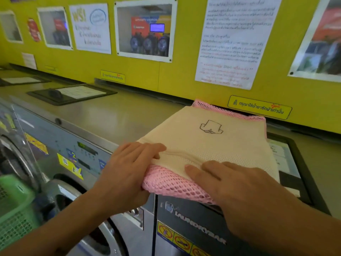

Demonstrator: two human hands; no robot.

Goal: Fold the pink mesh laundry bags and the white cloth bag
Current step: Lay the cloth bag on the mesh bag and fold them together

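Observation:
A folded white cloth bag (212, 141) with a small line drawing lies on top of a pink mesh laundry bag (171, 183), both stacked on the top of a washing machine (114, 115). Pink mesh shows along the stack's near edge and at its far edge (221, 109). My left hand (127, 167) grips the near left corner of the stack, fingers on the white cloth, thumb side under the pink mesh. My right hand (238, 187) lies flat with fingers spread on the near right part, pressing both bags down.
A yellow wall (175, 78) with posters and notices stands right behind the machine tops. A black panel (72, 96) lies on the top to the left. A green plastic basket (14, 206) sits at the lower left, by the machine doors.

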